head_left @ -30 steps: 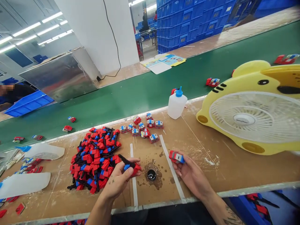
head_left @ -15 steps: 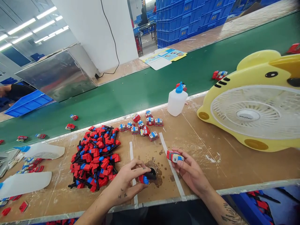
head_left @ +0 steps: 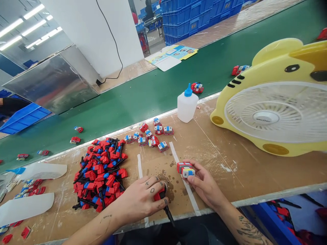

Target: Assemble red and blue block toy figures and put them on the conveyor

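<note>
Low in the frame's centre, our left hand (head_left: 143, 200) pinches a red part (head_left: 158, 195) over the stained spot, while our right hand (head_left: 204, 183) grips a block (head_left: 185, 169) beside it, ready for joining.

- Toy block (head_left: 185, 169) in the right hand (head_left: 204, 185) — red, white, blue and yellow.
- Part (head_left: 163, 200) in the left hand (head_left: 143, 199) — red with a black stem.
- Pile of parts (head_left: 100, 172): red, blue, black.
- Bottle (head_left: 187, 105): white, blue cap.
- Fan (head_left: 273, 102): yellow shell, white grille, black stripes.
- Conveyor belt (head_left: 153, 95): green.
</note>
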Demonstrator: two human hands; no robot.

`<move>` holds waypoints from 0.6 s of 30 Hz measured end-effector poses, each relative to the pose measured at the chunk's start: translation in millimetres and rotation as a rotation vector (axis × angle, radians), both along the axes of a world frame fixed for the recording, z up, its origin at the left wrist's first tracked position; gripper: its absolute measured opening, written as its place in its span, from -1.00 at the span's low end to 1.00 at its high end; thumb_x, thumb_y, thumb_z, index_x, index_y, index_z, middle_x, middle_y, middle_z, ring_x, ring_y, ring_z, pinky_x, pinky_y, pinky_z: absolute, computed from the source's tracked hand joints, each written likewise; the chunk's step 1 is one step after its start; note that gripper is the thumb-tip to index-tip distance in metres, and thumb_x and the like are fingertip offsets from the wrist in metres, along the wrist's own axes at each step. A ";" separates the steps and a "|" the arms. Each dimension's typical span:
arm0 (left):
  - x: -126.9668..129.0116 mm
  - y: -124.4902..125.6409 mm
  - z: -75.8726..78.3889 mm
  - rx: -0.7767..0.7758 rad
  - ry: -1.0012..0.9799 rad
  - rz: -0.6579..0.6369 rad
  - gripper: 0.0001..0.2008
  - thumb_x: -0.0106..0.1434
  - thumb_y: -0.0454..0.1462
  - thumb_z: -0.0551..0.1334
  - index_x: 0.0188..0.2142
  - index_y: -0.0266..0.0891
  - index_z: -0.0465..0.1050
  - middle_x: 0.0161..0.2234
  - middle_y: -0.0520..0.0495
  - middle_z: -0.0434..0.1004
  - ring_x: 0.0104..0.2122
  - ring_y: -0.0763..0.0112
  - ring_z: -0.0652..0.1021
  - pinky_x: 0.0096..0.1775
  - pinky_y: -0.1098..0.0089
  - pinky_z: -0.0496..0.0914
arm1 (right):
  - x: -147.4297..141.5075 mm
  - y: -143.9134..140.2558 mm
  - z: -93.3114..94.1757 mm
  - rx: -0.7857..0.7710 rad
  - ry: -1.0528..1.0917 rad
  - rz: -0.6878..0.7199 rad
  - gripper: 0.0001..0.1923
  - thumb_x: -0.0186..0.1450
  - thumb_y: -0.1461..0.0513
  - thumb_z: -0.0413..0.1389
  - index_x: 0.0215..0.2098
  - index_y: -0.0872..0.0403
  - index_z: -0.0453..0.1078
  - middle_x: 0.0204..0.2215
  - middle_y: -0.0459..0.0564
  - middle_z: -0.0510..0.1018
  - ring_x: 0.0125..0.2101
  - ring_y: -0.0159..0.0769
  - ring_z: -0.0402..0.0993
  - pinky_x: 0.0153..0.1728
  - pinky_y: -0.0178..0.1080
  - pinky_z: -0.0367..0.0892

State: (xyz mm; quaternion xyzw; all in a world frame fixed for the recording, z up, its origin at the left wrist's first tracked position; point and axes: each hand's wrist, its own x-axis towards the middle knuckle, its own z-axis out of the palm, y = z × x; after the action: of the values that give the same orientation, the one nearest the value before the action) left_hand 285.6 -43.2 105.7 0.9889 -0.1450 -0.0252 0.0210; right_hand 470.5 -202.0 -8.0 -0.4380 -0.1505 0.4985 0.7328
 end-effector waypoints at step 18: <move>-20.8 -0.1 -39.2 -1.181 -0.317 0.832 -0.65 0.19 -0.18 0.42 -0.03 -0.16 0.56 -0.07 -0.14 0.56 -0.04 0.19 0.54 0.02 0.34 0.42 | -22.8 18.4 28.5 0.059 -0.630 0.251 -0.48 0.18 0.25 0.35 0.09 -0.05 0.37 0.02 0.07 0.44 0.05 -0.06 0.41 0.09 -0.09 0.33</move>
State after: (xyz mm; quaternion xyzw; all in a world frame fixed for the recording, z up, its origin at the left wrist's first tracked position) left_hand 264.8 -43.3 66.5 0.7779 0.2513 0.2101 0.5363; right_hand 447.7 -183.6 20.5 -0.5271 -0.4365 0.4203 0.5958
